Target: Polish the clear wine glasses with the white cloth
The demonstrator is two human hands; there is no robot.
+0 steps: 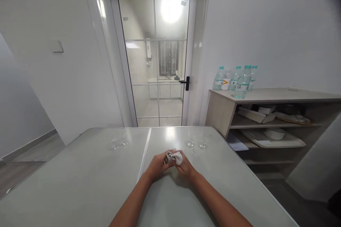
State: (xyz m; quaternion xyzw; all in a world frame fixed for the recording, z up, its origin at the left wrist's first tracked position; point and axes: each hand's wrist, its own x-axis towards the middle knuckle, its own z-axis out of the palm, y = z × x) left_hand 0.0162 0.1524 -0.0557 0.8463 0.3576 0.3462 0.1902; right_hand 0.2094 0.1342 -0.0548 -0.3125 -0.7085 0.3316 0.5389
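Observation:
Just above the table, my two hands meet in front of me around a bunched white cloth [178, 158]. My left hand [157, 166] has its fingers wrapped round a small clear glass [165, 160], of which only a sliver shows beside the cloth. Pressed into that glass from the right, the cloth is gripped by my right hand [188, 167]. Two clear stemmed glasses [190, 143] stand beyond my right hand. Farther left, two more clear glasses [114, 144] are on the tabletop, faint against its pale surface.
The pale table [80, 181] has a light seam [145, 150] running across it. Behind it is a glazed door [157, 103] with a black handle. At right, a shelf unit [220, 110] holds trays and a bowl, with several plastic bottles [241, 87] on top.

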